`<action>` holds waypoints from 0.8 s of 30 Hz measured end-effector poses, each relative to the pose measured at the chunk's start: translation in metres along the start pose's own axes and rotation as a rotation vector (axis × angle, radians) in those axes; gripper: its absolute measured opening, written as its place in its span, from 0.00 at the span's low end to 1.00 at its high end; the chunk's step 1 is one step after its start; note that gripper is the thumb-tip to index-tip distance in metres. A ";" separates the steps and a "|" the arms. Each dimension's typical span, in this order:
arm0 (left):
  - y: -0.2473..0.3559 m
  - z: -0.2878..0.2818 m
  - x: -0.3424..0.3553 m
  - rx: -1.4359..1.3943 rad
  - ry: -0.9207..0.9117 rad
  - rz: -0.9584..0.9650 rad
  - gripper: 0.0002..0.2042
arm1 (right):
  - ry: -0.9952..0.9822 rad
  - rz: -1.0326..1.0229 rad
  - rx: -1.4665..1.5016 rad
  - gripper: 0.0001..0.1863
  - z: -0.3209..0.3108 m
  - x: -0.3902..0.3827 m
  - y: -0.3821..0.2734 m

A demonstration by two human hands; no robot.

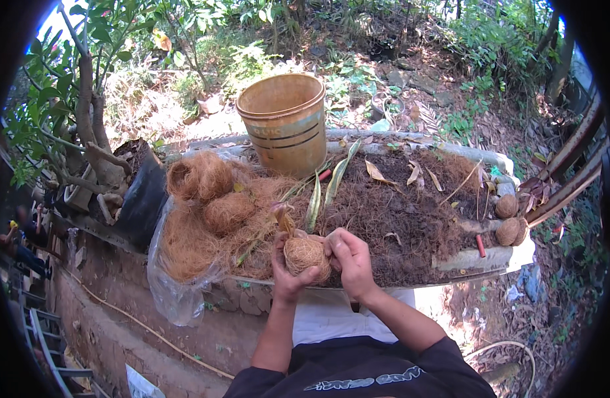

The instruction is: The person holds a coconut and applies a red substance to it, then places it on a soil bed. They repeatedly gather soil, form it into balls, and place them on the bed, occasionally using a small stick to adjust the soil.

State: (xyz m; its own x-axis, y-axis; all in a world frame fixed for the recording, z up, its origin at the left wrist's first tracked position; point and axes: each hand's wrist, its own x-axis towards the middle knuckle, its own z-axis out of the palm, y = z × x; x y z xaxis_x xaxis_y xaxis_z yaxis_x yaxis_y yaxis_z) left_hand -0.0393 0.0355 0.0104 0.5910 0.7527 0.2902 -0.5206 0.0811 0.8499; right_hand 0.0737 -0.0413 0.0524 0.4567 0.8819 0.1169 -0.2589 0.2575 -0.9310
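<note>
A round ball of brown coconut fibre [305,255] sits in my left hand [285,282], whose fingers and thumb wrap around its left side and underside. From the top of the ball a short brownish shoot [282,215] sticks up. My right hand [351,262] is closed in a pinch against the ball's right side; whatever lies between the fingertips is too small to make out. Beyond the ball, long green leaves with pale edges [314,205] lie on the fibre and soil. Left of my hands is a heap of loose coconut fibre [195,235] on a clear plastic sheet [160,292].
A tall yellowish bucket [285,149] stands at the table's far side. Dark soil [391,212] with dry leaves covers the right half. Fibre balls [507,232] and a red-handled tool [480,245] lie at the right end. A potted tree [135,192] leans in at left.
</note>
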 end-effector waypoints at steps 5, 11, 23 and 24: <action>0.016 -0.002 0.000 -0.046 0.081 0.020 0.30 | -0.369 0.283 0.173 0.18 -0.010 0.004 -0.017; 0.007 0.005 -0.008 0.236 0.193 0.104 0.26 | -0.050 0.070 -0.038 0.18 0.008 -0.004 0.002; 0.003 0.020 -0.013 0.523 0.519 0.361 0.25 | -0.100 -0.164 -0.305 0.12 0.019 -0.031 0.019; 0.004 0.022 -0.011 0.543 0.543 0.359 0.24 | -0.106 -0.208 -0.314 0.12 0.021 -0.034 0.017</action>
State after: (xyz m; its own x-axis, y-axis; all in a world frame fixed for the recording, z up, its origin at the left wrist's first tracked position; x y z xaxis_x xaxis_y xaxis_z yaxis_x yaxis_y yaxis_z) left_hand -0.0343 0.0134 0.0198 -0.0035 0.8935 0.4490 -0.1701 -0.4430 0.8803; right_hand 0.0362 -0.0584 0.0403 0.3775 0.8635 0.3345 0.1107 0.3165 -0.9421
